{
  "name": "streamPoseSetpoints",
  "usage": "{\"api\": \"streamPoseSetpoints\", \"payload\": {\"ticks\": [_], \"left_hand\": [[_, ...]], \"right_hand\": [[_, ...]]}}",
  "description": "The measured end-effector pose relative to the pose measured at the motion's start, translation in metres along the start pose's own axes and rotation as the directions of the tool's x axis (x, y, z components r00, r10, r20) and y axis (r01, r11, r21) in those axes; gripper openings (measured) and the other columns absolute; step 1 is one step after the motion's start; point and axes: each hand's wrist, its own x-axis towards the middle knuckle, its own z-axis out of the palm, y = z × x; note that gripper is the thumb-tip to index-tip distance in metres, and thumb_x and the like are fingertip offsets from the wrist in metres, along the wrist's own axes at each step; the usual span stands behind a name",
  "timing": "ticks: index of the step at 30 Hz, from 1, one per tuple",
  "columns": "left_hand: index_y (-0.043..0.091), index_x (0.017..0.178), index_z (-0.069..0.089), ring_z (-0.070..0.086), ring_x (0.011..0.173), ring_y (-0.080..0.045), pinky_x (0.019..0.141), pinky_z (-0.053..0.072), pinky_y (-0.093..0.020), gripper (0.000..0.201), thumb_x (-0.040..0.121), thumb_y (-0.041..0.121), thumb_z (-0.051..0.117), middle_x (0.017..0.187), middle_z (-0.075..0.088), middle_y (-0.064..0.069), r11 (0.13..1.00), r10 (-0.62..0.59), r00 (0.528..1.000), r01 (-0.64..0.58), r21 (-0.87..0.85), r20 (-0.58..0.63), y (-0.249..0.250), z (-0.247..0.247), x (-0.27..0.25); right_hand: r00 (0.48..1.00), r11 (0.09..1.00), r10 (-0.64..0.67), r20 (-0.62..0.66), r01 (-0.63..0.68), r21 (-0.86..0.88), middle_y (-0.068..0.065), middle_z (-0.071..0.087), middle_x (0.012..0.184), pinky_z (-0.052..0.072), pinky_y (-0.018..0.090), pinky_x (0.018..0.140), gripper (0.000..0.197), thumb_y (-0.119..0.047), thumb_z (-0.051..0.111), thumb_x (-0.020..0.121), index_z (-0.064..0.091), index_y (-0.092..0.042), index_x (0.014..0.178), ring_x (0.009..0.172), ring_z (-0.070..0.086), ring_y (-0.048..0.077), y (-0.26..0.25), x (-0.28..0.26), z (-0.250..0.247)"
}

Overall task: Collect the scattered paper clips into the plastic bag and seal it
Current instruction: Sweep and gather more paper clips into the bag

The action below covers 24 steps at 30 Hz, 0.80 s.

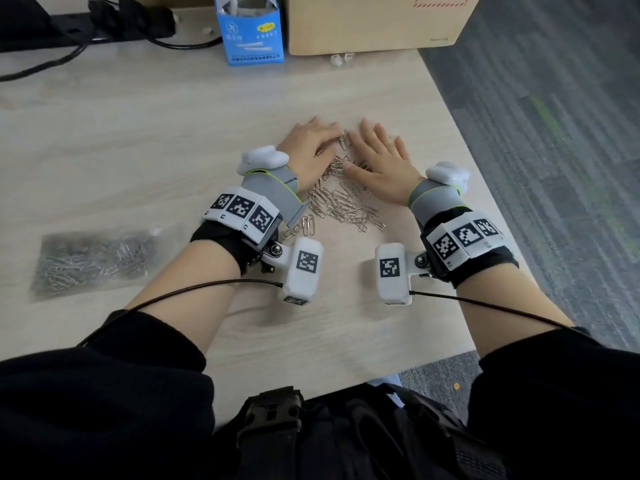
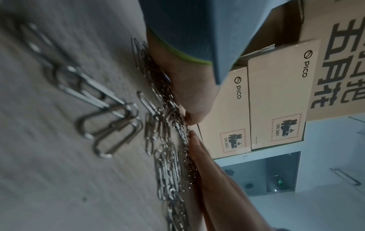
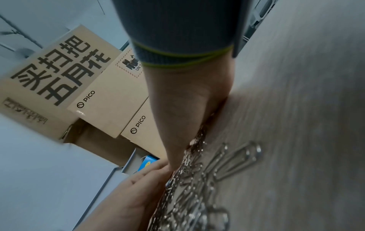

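A heap of silver paper clips [image 1: 346, 202] lies on the wooden table between my wrists. My left hand [image 1: 311, 147] lies flat on the table at the heap's far left, fingers straight, touching the clips. Opposite it, my right hand [image 1: 377, 157] lies flat too, and its fingertips nearly meet the left ones. A clear plastic bag [image 1: 93, 261] with many clips inside lies flat at the left. In the left wrist view the clips [image 2: 169, 140] bank up against my left hand [image 2: 187, 87]. From the right wrist, clips [image 3: 197, 195] crowd under my right hand [image 3: 187, 109].
A blue carton [image 1: 251, 29] and a brown cardboard box [image 1: 374, 24] stand at the table's far edge. A black cable [image 1: 69, 60] runs across the far left. The table's right edge [image 1: 460, 140] drops to grey carpet close to my right hand.
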Motion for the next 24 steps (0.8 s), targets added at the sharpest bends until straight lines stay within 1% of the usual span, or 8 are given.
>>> {"api": "streamPoseSetpoints", "payload": {"ticks": [4,8,13,15,16,19,21,24], "left_hand": [[0.015,0.117,0.063,0.052,0.121,-0.025,0.098,0.032,-0.02,0.033,0.088,0.008,0.048,0.121,0.063,-0.011,0.989,-0.008,0.991,-0.012,-0.149,-0.13,0.003,0.0,-0.019],[0.014,0.11,0.067,0.056,0.115,-0.022,0.088,0.031,-0.01,0.031,0.086,0.005,0.05,0.114,0.067,-0.006,0.989,0.009,0.987,-0.032,-0.146,-0.158,0.003,0.0,-0.036],[0.014,0.106,0.068,0.063,0.099,-0.018,0.087,0.043,-0.016,0.029,0.083,0.01,0.051,0.107,0.07,-0.005,0.973,-0.009,0.984,-0.032,-0.227,-0.178,0.004,-0.004,-0.054],[0.014,0.111,0.065,0.059,0.104,-0.02,0.092,0.043,-0.021,0.032,0.082,0.013,0.053,0.117,0.064,-0.008,0.977,-0.014,0.969,-0.038,-0.209,-0.245,0.001,-0.006,-0.06],[0.013,0.115,0.063,0.053,0.117,-0.022,0.102,0.039,-0.029,0.036,0.08,0.016,0.055,0.125,0.059,-0.009,0.983,-0.014,0.964,-0.034,-0.178,-0.266,-0.003,-0.008,-0.061],[0.013,0.132,0.047,0.017,0.143,-0.03,0.117,0.013,-0.043,0.059,0.079,0.031,0.063,0.147,0.037,-0.01,0.997,-0.083,0.974,0.081,-0.015,-0.209,-0.015,-0.008,-0.066],[0.014,0.142,0.031,0.005,0.146,-0.028,0.118,0.005,-0.043,0.074,0.082,0.044,0.062,0.155,0.02,-0.011,0.978,-0.159,0.979,0.174,0.115,-0.131,-0.019,-0.005,-0.07],[0.013,0.147,0.011,-0.007,0.146,-0.021,0.118,-0.005,-0.041,0.086,0.085,0.059,0.047,0.158,0.0,-0.007,0.934,-0.19,0.981,0.188,0.305,-0.022,-0.015,0.002,-0.076]], "right_hand": [[0.998,0.999,-0.047,0.034,0.047,0.002,0.0,-0.01,0.159,-0.009,0.038,0.116,0.062,-0.044,0.029,0.1,0.004,-0.021,0.152,0.146,-0.013,0.019,-0.007,-0.009,0.004],[0.995,0.996,-0.082,0.055,0.08,0.036,0.001,-0.01,0.159,-0.009,0.035,0.117,0.063,-0.041,0.031,0.1,0.004,-0.016,0.152,0.146,-0.012,0.017,-0.014,-0.022,0.01],[0.991,0.97,-0.13,0.029,0.121,0.212,0.005,0.002,0.159,-0.003,0.027,0.116,0.055,-0.026,0.036,0.101,0.016,-0.012,0.15,0.147,-0.001,0.016,-0.024,-0.036,0.015],[0.992,0.922,-0.12,-0.036,0.125,0.365,0.006,0.01,0.158,0.005,0.02,0.114,0.053,-0.019,0.041,0.1,0.023,-0.007,0.148,0.146,0.011,0.015,-0.026,-0.041,0.015],[0.992,0.897,-0.108,-0.071,0.128,0.422,0.007,0.013,0.158,0.008,0.019,0.115,0.052,-0.017,0.043,0.099,0.026,-0.005,0.147,0.145,0.015,0.015,-0.025,-0.043,0.015],[0.989,0.869,-0.089,-0.115,0.134,0.476,0.011,0.009,0.158,0.012,0.034,0.12,0.056,-0.016,0.045,0.098,0.023,-0.001,0.147,0.146,0.013,0.018,-0.023,-0.051,0.02],[0.997,0.929,-0.04,-0.066,0.061,0.364,0.013,0.002,0.158,0.004,0.036,0.12,0.06,-0.021,0.043,0.099,0.015,-0.001,0.148,0.147,0.003,0.021,-0.021,-0.056,0.022],[1.0,0.988,-0.006,0.007,0.005,0.155,0.013,-0.005,0.158,-0.005,0.035,0.117,0.065,-0.03,0.038,0.1,0.006,-0.002,0.15,0.147,-0.007,0.023,-0.024,-0.064,0.025]]}}
